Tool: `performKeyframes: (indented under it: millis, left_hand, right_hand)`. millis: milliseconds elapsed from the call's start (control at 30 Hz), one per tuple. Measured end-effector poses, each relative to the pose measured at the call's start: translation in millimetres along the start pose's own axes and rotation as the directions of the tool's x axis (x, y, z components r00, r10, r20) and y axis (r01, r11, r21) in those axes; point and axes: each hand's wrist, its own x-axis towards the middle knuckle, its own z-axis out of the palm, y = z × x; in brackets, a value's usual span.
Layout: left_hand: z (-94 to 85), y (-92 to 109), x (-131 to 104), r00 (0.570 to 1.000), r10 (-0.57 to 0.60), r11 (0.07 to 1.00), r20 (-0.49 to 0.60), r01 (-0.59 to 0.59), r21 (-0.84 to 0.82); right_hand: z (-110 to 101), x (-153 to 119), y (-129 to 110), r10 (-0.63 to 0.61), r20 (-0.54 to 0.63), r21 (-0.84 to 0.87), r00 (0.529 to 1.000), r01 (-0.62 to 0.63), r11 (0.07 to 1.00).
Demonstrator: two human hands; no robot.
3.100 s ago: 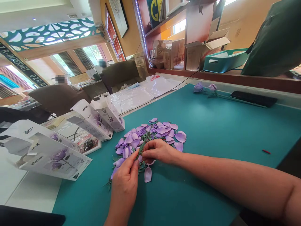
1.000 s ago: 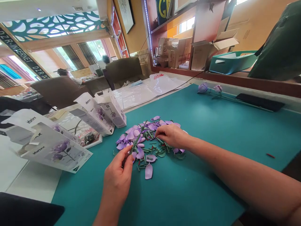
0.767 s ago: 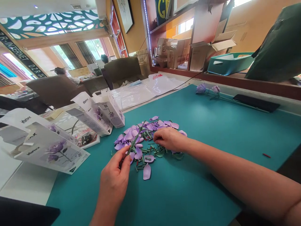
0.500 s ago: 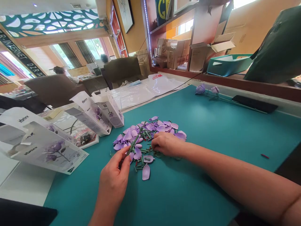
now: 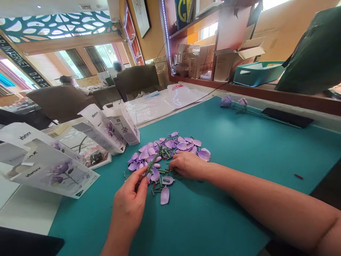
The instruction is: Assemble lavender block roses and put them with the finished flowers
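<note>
My left hand (image 5: 133, 190) pinches a green toy flower stem (image 5: 153, 160) between thumb and fingers, its upper end tilted away over the pile. Purple plastic petals (image 5: 145, 153) and short green pieces lie heaped beyond the hands. At the right side of this heap, my right hand (image 5: 188, 164) has its fingers curled down among the small parts; whatever its fingertips hold is hidden. One loose pale petal (image 5: 164, 196) rests at the near edge, and another petal (image 5: 167, 180) just above it carries a small green piece.
White printed boxes (image 5: 57, 163) stand open on the left. Two purple assembled flowers (image 5: 226, 101) lie at the back near a dark flat object (image 5: 287, 117). A red stick (image 5: 298, 176) is on the green mat (image 5: 239, 213) at right. Two people sit in the background.
My right hand has shifted very slightly left within the heap. My left hand keeps its pinch on the green stem, nearly still.
</note>
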Motion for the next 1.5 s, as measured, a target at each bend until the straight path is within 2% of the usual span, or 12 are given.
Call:
performKeyframes:
  millis: [400, 533, 633, 700, 800, 900, 1033, 1100, 1333, 1500]
  left_hand:
    - [0.0, -2.1, -0.1, 1.0, -0.002, 1.0, 0.011, 0.002, 0.02]
    - [-0.6, -1.9, -0.2, 1.0, -0.006, 1.0, 0.015, 0.006, 0.022]
    - [-0.5, -2.6, 0.2, 1.0, -0.008, 1.0, 0.027, 0.008, 0.009]
    - [-0.4, -3.6, 0.3, 0.999, -0.018, 1.0, 0.046, 0.019, -0.012]
    - [0.1, -4.9, -0.1, 0.997, -0.031, 0.999, 0.071, 0.034, -0.032]
    - [1.6, -4.4, -0.4, 0.998, -0.011, 1.0, 0.061, 0.013, -0.029]
    - [3.9, -2.3, -0.6, 0.999, 0.03, 0.999, 0.027, -0.029, -0.026]
    - [4.2, -1.5, -0.9, 0.999, 0.046, 0.999, 0.029, -0.046, -0.016]
    - [2.6, 3.6, -3.9, 0.997, 0.077, 0.996, 0.013, -0.078, 0.034]
    - [1.1, 4.9, -5.0, 0.997, 0.074, 0.997, 0.021, -0.075, 0.029]
  right_hand:
    - [0.5, -0.3, 1.5, -0.046, 0.033, -0.026, 0.998, 0.047, 0.999]
    - [1.1, 1.8, -0.6, -0.027, 0.062, -0.052, 0.998, 0.031, 0.998]
    - [-2.2, 1.0, -4.5, 0.026, 0.03, 0.047, 0.999, -0.027, 0.999]
    - [-6.6, -0.7, -8.4, 0.079, -0.025, 0.221, 0.997, -0.072, 0.973]
    - [-13.1, -2.5, -15.0, 0.151, -0.066, 0.542, 0.986, -0.091, 0.835]
    - [-15.5, -1.3, -20.2, 0.201, -0.019, 0.8, 0.979, -0.106, 0.591]
    - [-12.3, 2.1, -24.5, 0.189, 0.093, 0.964, 0.978, -0.136, 0.23]
    - [-9.9, 2.9, -26.0, 0.179, 0.117, 0.983, 0.977, -0.139, 0.117]
    - [-6.7, 3.4, -26.9, 0.182, 0.101, 0.994, 0.978, -0.09, -0.07]
    - [-5.3, 4.6, -27.5, 0.16, 0.15, 0.986, 0.976, -0.136, -0.092]
